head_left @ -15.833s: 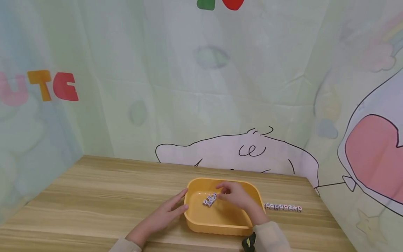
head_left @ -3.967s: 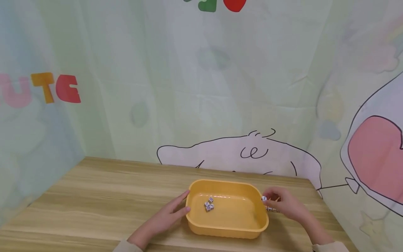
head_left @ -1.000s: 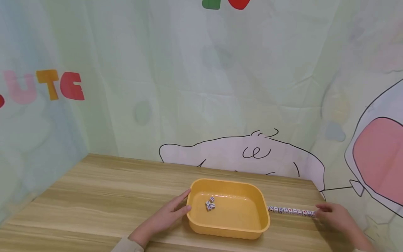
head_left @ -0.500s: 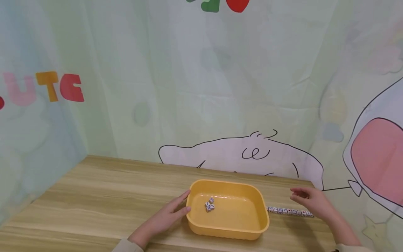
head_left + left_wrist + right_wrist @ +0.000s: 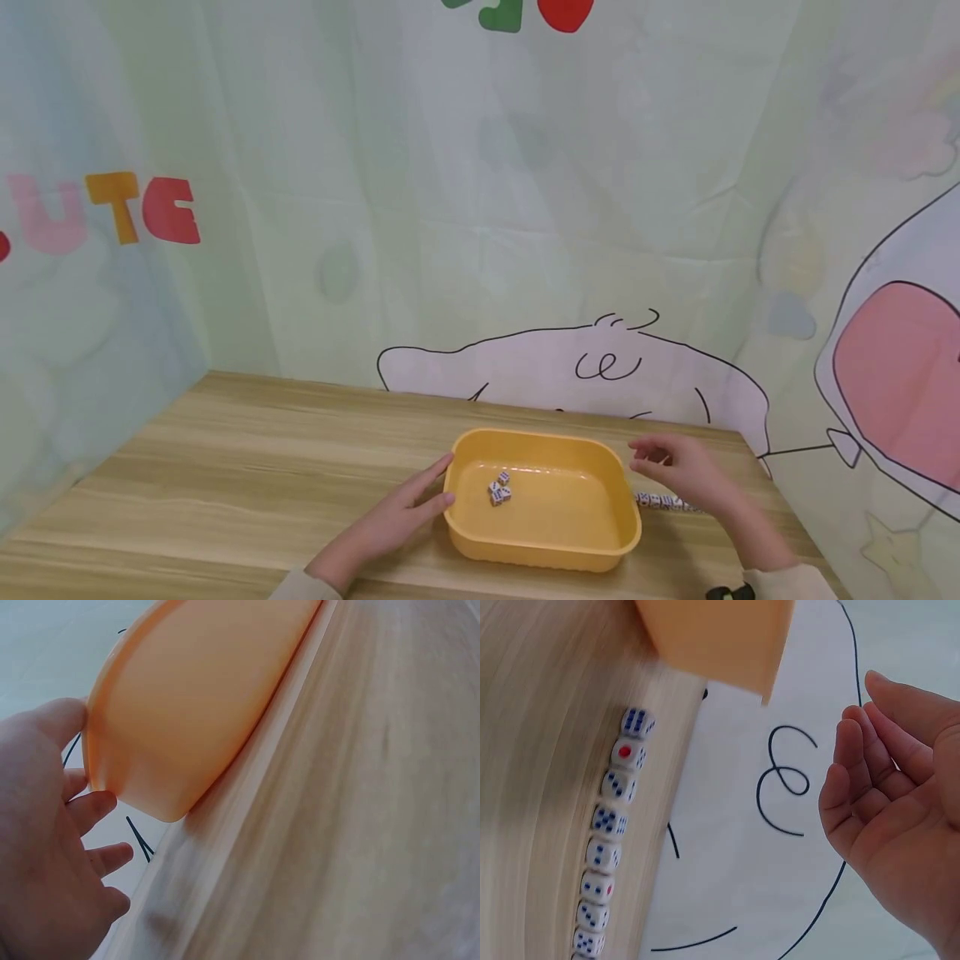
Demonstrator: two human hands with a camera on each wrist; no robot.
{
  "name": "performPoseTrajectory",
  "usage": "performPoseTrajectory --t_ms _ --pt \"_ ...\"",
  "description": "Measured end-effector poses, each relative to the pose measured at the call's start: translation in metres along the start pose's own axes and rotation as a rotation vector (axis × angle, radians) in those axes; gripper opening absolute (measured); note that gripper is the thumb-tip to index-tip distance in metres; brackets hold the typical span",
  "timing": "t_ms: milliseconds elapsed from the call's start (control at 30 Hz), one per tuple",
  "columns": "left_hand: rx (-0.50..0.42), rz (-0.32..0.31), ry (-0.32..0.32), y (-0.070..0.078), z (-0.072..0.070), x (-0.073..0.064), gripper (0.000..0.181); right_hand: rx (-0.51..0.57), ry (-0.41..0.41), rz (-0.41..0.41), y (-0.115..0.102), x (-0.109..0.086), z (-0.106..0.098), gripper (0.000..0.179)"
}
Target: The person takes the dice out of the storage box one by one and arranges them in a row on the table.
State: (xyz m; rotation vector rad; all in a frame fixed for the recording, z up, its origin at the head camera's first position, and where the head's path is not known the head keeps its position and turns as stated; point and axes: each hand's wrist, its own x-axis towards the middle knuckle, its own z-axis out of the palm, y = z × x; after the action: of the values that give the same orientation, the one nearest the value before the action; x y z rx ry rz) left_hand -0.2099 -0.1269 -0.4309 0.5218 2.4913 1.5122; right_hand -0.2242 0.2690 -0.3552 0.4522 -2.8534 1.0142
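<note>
A yellow-orange plastic basin stands on the wooden table. Inside it, toward its left end, several white dice lie clustered. My left hand rests against the basin's left side, thumb and fingertips touching its wall and rim; in the left wrist view that hand has its other fingers spread loosely. To the right of the basin, dice stand in a straight row on the table, partly hidden by my arm in the head view. Above that row hovers my right hand, fingers loosely bent, with nothing in it.
The wooden table reaches back to a pale green printed cloth hanging behind it. A cloth with cartoon prints also closes off the left and right sides. A dark band sits at my right wrist.
Over the last second my right hand has lifted off the right end of the dice row and moved left toward the basin. My left hand and the dice in the basin stay put.
</note>
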Motion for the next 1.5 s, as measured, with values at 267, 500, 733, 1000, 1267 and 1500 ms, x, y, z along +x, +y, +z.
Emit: performPoseTrajectory --t_ms 267,500,733,1000,1267,1500 --pt "-0.005 -0.005 -0.006 0.000 -0.001 -0.001 0.063 0.035 -0.033 -0.037 -0.020 0.011 0.016 0.026" --pt "0.004 -0.008 -0.003 0.000 -0.001 0.001 0.064 0.077 -0.067 -0.084 -0.036 0.020 0.031 0.024" --pt "0.009 0.002 -0.002 0.000 -0.001 0.001 0.064 0.098 -0.090 -0.101 -0.047 0.027 0.046 0.025" --pt "0.014 0.035 -0.008 -0.001 -0.001 0.001 0.064 0.114 -0.104 -0.125 -0.053 0.035 0.067 0.025" --pt "0.006 0.052 -0.010 -0.002 -0.001 0.001 0.065 0.125 -0.119 -0.156 -0.060 0.040 0.085 0.027" --pt "0.005 0.031 -0.012 -0.002 -0.002 0.001 0.065 0.113 -0.133 -0.152 -0.066 0.044 0.097 0.025"
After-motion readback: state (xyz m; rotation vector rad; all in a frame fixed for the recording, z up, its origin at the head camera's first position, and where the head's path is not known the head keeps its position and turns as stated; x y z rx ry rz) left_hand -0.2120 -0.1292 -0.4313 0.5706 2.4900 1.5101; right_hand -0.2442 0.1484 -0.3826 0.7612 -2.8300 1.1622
